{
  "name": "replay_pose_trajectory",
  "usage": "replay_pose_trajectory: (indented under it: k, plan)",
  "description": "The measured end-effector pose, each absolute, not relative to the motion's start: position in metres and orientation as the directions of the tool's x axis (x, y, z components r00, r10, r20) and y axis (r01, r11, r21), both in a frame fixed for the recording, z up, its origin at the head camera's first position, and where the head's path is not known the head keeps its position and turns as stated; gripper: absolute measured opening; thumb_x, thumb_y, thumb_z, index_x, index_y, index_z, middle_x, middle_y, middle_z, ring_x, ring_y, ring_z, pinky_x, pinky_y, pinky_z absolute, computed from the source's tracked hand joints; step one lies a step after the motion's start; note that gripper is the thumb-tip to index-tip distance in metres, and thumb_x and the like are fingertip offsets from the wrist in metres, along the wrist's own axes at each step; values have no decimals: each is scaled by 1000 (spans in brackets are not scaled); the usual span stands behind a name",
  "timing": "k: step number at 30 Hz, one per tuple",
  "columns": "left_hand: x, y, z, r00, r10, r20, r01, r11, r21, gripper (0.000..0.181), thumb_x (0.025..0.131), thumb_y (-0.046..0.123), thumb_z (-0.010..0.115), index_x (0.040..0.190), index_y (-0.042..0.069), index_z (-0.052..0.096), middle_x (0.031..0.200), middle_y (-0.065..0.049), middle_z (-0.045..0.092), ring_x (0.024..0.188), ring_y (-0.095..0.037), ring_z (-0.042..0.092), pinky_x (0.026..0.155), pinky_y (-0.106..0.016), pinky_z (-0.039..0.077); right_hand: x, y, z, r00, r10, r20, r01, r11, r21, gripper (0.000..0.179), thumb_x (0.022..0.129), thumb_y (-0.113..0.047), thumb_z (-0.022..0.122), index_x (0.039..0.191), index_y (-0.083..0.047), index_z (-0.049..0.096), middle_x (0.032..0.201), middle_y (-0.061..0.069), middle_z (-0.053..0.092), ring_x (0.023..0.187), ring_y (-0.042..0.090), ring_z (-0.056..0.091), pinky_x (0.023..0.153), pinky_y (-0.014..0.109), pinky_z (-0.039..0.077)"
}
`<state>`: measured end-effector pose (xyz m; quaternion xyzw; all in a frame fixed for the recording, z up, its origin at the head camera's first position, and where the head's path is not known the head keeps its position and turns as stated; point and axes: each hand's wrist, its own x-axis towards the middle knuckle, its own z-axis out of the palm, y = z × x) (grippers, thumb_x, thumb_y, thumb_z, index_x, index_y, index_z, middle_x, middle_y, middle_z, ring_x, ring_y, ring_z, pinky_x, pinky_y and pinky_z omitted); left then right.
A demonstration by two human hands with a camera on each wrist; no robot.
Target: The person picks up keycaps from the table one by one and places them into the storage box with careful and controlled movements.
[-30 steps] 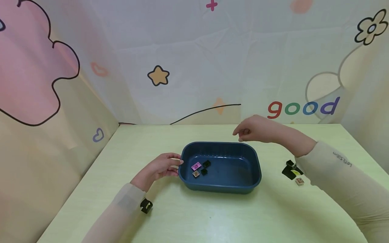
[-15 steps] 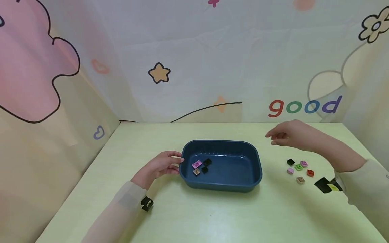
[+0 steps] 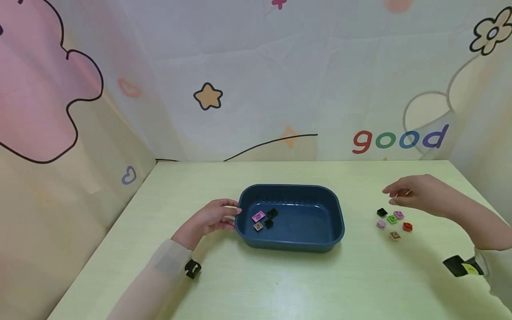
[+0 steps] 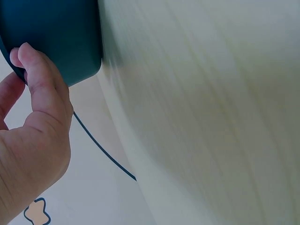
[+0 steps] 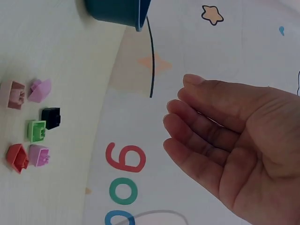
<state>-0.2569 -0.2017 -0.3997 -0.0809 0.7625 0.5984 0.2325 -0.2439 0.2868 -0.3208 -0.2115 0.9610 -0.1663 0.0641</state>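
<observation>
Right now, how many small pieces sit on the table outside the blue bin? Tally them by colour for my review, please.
Pink or lilac pieces: 2
Black piece: 1
Green piece: 1
Red piece: 1
Tan piece: 1
Total: 6

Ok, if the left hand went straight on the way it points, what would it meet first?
The left end of the blue tub, which the left hand touches; beyond, perhaps the pink block inside, though depth is unclear.
</observation>
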Motion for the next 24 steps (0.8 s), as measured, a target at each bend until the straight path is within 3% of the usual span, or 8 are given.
replay_pose_trajectory:
  k: [13,20,24]
  plan:
    - [-256,-203,-399,-878,180,-443,-393,257,883,36,103,14,61,134,-1,52,87,-3,68,63,-9,68,63,-20,61,-237,324,-350,-931,-360,-56,-323,886,-333,30,93,-9,72,117,9,70,98,9,77,89,26,71,67,18,53]
    - [-255,-203,-399,-878,178,-444,-394,255,883,35,103,14,60,134,-1,52,86,-2,67,63,-9,67,63,-20,61,-236,337,-366,-937,-343,-71,-305,898,-318,31,92,-11,73,115,10,70,91,3,73,85,20,67,64,20,51]
    - [-255,-203,-399,-878,175,-445,-396,254,882,34,103,13,60,133,-1,53,86,-2,67,62,-9,67,63,-20,61,-237,343,-375,-934,-350,-72,-311,894,-322,30,91,-8,73,114,11,70,93,8,75,84,20,68,64,21,52]
